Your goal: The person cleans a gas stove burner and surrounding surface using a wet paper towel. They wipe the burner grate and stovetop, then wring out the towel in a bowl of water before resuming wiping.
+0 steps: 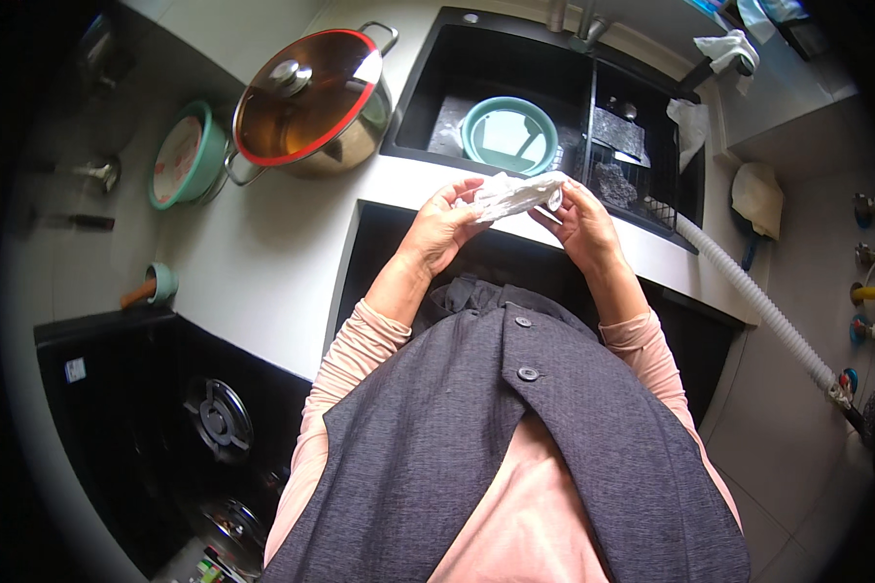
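A crumpled white cloth or wipe [518, 198] is stretched between my two hands, just in front of the sink's near edge. My left hand [443, 226] grips its left end between thumb and fingers. At the other end, my right hand [582, 222] pinches it with the fingertips. Beyond the cloth, a green basin [472, 138] with liquid in it stands in the black sink [437, 80]. Whether the white piece is cloth or paper cannot be made out.
A large lidded steel pot [335, 157] and a green tub [205, 164] stand on the white counter [262, 277] at left. A gas hob [219, 419] lies nearer. Right of the basin, a rack [631, 182] holds scrubbers. A white corrugated hose [758, 288] runs down at right.
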`<state>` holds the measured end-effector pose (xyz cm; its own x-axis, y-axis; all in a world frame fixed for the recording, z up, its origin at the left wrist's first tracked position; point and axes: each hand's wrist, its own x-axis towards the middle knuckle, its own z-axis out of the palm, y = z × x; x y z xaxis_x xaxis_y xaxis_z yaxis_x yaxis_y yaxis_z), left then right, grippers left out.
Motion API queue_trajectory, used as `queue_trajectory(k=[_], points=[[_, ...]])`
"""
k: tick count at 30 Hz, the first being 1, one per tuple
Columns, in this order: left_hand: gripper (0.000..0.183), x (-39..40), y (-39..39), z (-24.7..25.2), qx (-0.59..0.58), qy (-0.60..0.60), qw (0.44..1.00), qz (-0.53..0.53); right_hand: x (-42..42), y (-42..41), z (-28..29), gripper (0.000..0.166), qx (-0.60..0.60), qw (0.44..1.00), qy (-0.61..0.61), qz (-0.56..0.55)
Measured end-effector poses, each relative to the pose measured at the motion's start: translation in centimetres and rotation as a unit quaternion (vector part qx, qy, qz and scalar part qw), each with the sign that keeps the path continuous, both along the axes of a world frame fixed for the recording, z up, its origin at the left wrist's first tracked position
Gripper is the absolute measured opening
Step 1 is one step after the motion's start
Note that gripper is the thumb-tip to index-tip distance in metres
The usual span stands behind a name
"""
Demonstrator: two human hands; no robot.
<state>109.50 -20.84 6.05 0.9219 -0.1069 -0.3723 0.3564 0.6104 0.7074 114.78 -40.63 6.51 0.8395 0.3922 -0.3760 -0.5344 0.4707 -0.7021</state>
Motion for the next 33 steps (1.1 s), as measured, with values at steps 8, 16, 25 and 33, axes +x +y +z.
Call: queue_trajectory(k=[8, 16, 25, 33], points=[[0.041, 6.4, -0.9, -0.9, -0.043, -0.011, 0.998, -0.046, 1.5, 0.2, 1.1, 0.048, -0.039, 0.999, 0.0, -0.027], [0.028, 14.7, 1.8, -4.6, 0.011, 0.077, 0.997, -0.012, 5.4, 2.8, -1.1, 0.026, -0.122, 0.991, 0.043, -0.036], [0.032, 27.5, 2.6, -14.1, -0.037, 0.149, 0.976, 0.156, 16.1, 5.1, -7.3, 0.025, -0.372, 0.924, -0.082, -0.035], [0.03, 31.7, 3.6, -18.6, -0.063, 0.147, 0.97, 0.185, 20.4, 9.3, -16.3, 0.013, -0.605, 0.662, -0.427, 0.119]])
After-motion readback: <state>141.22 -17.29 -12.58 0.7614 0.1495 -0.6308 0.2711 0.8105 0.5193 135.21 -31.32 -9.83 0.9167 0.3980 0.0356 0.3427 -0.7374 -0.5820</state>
